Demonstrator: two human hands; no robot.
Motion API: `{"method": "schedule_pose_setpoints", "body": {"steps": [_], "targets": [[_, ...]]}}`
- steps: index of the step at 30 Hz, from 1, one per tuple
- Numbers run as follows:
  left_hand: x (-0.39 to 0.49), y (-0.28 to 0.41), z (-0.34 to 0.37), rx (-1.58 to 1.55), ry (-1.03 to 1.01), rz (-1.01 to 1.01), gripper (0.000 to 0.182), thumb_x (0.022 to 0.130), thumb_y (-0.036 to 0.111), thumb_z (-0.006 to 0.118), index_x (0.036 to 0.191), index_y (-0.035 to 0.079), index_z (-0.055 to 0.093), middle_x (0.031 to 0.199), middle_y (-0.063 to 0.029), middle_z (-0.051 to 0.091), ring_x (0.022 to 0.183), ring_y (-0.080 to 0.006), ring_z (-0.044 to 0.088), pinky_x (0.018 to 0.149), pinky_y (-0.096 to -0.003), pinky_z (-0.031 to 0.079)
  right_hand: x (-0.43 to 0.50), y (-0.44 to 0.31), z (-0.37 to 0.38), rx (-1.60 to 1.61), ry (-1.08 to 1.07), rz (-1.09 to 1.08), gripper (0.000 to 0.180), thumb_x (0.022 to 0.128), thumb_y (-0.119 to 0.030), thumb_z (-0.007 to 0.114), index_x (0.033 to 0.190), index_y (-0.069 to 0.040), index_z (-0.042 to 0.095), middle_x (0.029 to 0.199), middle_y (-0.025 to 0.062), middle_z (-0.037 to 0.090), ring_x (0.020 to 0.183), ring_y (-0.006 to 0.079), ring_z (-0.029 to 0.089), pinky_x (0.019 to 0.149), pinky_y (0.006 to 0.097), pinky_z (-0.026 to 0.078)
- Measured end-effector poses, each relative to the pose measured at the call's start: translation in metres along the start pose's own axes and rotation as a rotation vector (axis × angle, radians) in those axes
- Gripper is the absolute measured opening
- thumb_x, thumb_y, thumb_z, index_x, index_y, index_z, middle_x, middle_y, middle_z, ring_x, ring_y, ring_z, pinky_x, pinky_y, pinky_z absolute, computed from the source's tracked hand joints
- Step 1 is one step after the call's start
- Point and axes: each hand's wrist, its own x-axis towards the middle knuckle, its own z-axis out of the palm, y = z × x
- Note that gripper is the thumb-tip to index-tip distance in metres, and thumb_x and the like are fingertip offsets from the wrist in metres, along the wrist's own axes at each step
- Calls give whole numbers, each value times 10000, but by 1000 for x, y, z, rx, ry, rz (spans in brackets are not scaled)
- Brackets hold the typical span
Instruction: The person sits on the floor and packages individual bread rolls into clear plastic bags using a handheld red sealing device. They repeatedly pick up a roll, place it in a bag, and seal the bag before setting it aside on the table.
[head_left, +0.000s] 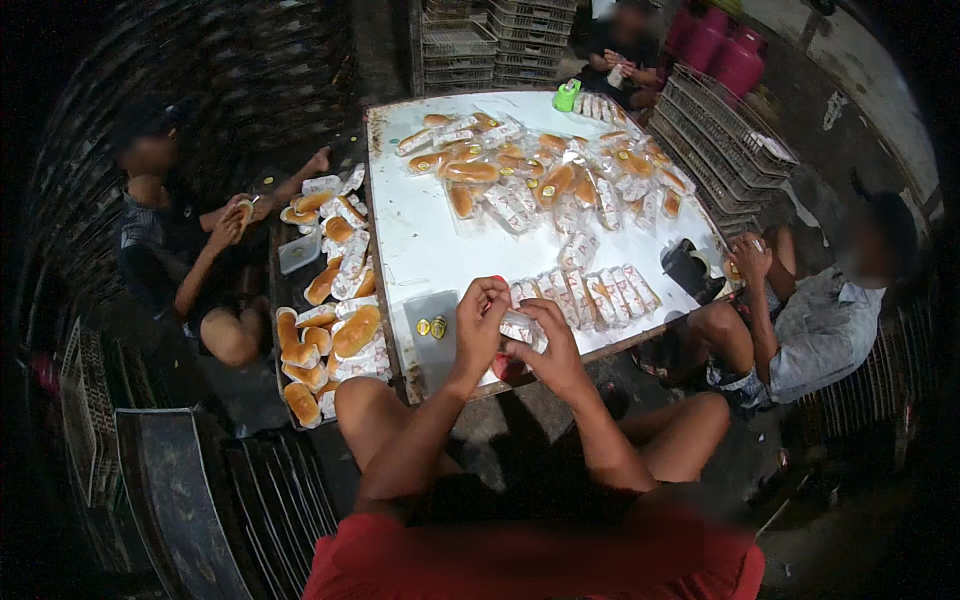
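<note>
Between my two hands, over the front edge of the white table (420, 240), is a wrapped bread roll (523, 328) in clear plastic and printed paper. My left hand (480, 322) grips its left end, and my right hand (551, 341) has thumb and fingers on its right end. Just beyond my hands lies a row of wrapped rolls (600, 300). A red object (508, 367) shows partly below my hands. To the left, a grey tray (420, 352) holds a few round yellow stickers (424, 327). Bagged rolls (555, 184) lie in a loose heap farther back.
Unbagged rolls (356, 331) fill a side tray at left. A black tape dispenser (690, 270) sits at the table's right edge, a green object (566, 95) at the back. People sit left, right and far back. Stacked crates (716, 142) stand around.
</note>
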Motion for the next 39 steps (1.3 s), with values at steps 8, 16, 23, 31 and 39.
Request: {"method": "schedule_pose_setpoints", "body": {"steps": [8,16,23,31,39], "targets": [[7,-19,-11,102,-148,-212,328,944,199,640,1182,-15,572,1092,-102,635,1052,-177,593,900,-291,476,-6,4,0,-33,363,379,458,795,-188,760,1159,1,556,1068,144,567,1010,277,558,922,379,444],[5,-20,3,41,-206,-203,301,964,158,603,1216,5,545,1044,-106,655,1065,-169,616,842,-284,509,20,100,-27,53,221,614,828,816,-240,766,1433,71,310,1316,269,510,1243,359,503,1033,404,405],[11,-22,-10,362,-99,-94,178,927,91,634,1083,6,621,905,-50,665,796,-97,609,716,-246,507,66,274,-164,-913,434,652,502,779,-165,731,1236,-92,537,1084,161,620,1019,372,611,817,477,504],[18,-39,-9,573,-144,-7,161,915,103,632,1011,-25,646,978,-104,680,917,-175,650,826,-304,516,61,316,-113,-1080,170,835,567,933,-540,469,1303,-115,536,1337,182,498,1248,382,469,989,670,319],[22,-41,-16,570,-83,-10,175,910,107,642,1007,-38,663,1002,-134,694,918,-183,668,812,-293,523,153,280,5,-696,106,1046,720,754,-493,717,1257,-38,475,1340,221,433,1130,407,572,928,593,394]]}}
